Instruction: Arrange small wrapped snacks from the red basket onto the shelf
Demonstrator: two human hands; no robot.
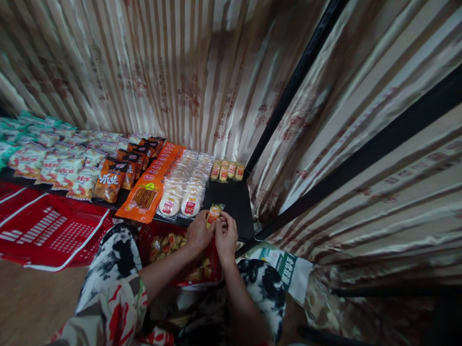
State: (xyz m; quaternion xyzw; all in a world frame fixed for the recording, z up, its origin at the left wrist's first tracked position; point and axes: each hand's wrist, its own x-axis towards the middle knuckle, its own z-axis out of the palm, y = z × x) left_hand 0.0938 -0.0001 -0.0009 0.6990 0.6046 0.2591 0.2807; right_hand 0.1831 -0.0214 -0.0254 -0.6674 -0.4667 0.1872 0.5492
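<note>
Between my two hands is a small yellow wrapped snack (214, 215) with a red label, held above the front edge of the black shelf (227, 196). My left hand (199, 230) grips it from the left. On its right side, the bent fingers of my right hand (226, 233) pinch it. Below my forearms, a red basket (216, 260) contains several similar yellow packets (172, 242). A short row of matching yellow packets (227, 170) stands at the shelf's back right corner. Clear-wrapped round white crackers (190, 204) lie in two rows left of my hands.
Left along the shelf are an orange snack bag (140, 203), brown-orange bags (109, 181), white bags (82, 183) and green bags (0, 152). A red basket (61, 231) sits lower left. Striped curtain (173, 68) and black poles (288, 84) bound the back and right. A printed bag (291, 272) lies lower right.
</note>
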